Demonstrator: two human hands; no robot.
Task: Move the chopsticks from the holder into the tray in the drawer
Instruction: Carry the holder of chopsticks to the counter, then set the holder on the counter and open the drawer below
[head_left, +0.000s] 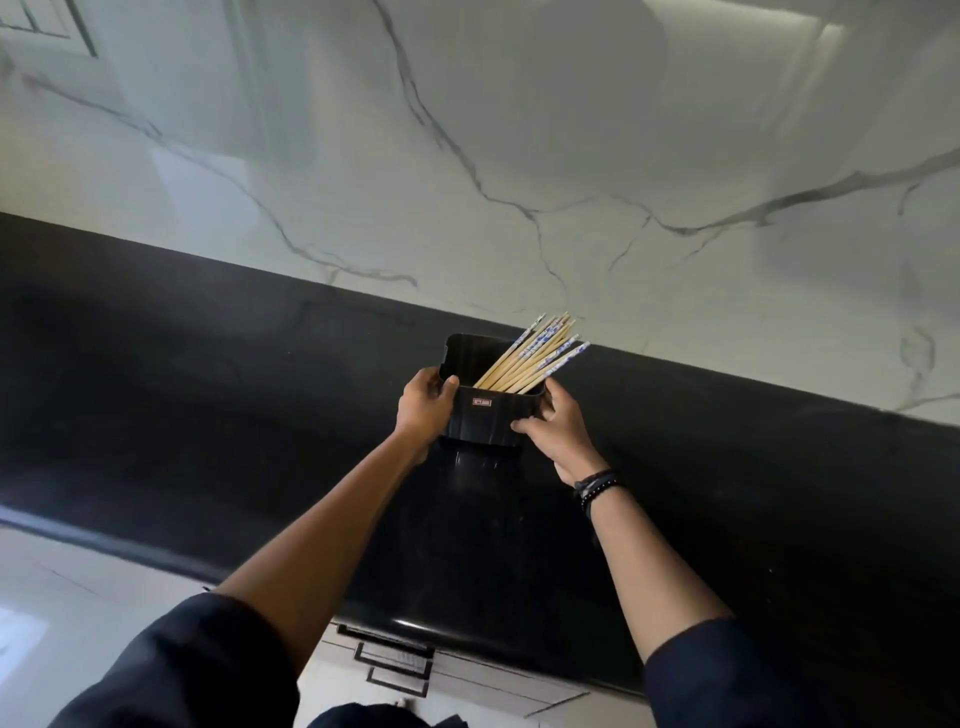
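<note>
A black rectangular holder (488, 418) stands on the black countertop (208, 395) near the marble back wall. Several wooden chopsticks (535, 353) with blue-and-white patterned tops lean out of it toward the upper right. My left hand (423, 410) grips the holder's left side, thumb over the rim. My right hand (558, 426) clasps its right side, fingers across the front. The holder looks tilted toward me. No drawer tray is visible.
A white marble wall (519, 156) rises behind the counter. Below the counter's front edge are pale drawer fronts with black handles (395, 660), shut. Dark sleeves cover my upper arms; beaded bracelets (597, 486) circle my right wrist.
</note>
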